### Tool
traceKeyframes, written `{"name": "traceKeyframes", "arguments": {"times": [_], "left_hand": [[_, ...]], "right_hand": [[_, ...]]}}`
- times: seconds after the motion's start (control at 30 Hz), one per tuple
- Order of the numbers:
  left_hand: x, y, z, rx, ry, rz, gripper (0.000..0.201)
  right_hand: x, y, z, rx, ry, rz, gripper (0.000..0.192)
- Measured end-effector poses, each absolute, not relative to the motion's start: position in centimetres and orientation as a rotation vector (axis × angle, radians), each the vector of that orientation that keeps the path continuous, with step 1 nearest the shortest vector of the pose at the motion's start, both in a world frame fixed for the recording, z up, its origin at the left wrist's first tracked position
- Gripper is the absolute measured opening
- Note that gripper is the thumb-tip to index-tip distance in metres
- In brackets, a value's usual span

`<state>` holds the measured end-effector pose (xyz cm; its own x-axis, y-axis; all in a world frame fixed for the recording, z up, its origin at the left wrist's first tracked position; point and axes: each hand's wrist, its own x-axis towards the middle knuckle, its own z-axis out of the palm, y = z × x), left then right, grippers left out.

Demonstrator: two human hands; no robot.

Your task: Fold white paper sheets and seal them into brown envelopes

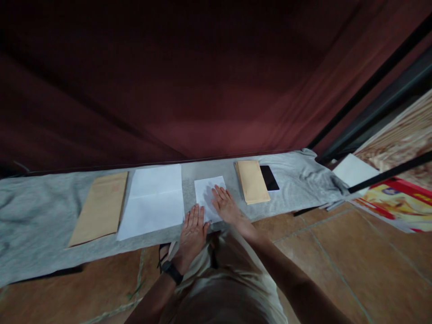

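Note:
A small folded white paper (206,189) lies on the grey cloth (40,202) in front of me. My right hand (225,206) presses flat on its lower right part, fingers spread. My left hand (193,228) rests flat at the paper's lower left corner, fingers together; a black watch is on that wrist. Left of it lies a larger white sheet (153,200) with a crease across it, and further left a brown envelope (100,208). To the right sits a stack of brown envelopes (252,181) beside a black phone (269,177).
A dark red curtain (189,90) hangs behind the cloth-covered surface. Black metal bars (378,81) and a colourful printed sheet (394,198) with a white paper (354,171) are at the right. Brown floor tiles (354,252) lie below.

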<state>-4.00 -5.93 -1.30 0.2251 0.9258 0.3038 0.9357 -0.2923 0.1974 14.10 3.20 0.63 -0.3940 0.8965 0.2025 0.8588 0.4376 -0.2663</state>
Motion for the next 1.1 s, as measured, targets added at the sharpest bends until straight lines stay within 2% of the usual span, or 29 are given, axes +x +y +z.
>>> {"name": "traceKeyframes", "arguments": {"times": [0.2,0.57,0.8,0.93,1.1], "left_hand": [[-3.9,-6.0,-0.8,-2.427,-1.836,-0.511,0.058],[-4.0,-6.0,-1.0,-2.442,-1.868,-0.563,0.059],[-3.8,-6.0,-1.0,-2.423,-1.874,-0.560,0.059],[-3.8,-6.0,-1.0,-2.413,-1.854,-0.577,0.058],[-3.9,-5.9,-1.3,-2.416,-1.830,-0.630,0.059]], "right_hand": [[11.2,8.0,0.2,-1.564,-2.448,0.185,0.052],[14.6,10.7,-0.5,-1.844,-2.148,0.085,0.058],[15.9,7.1,0.2,-1.910,-1.978,0.126,0.044],[15.5,6.3,1.2,-2.014,-1.865,0.344,0.040],[15.5,6.8,2.1,-1.916,-1.810,0.499,0.022]]}}
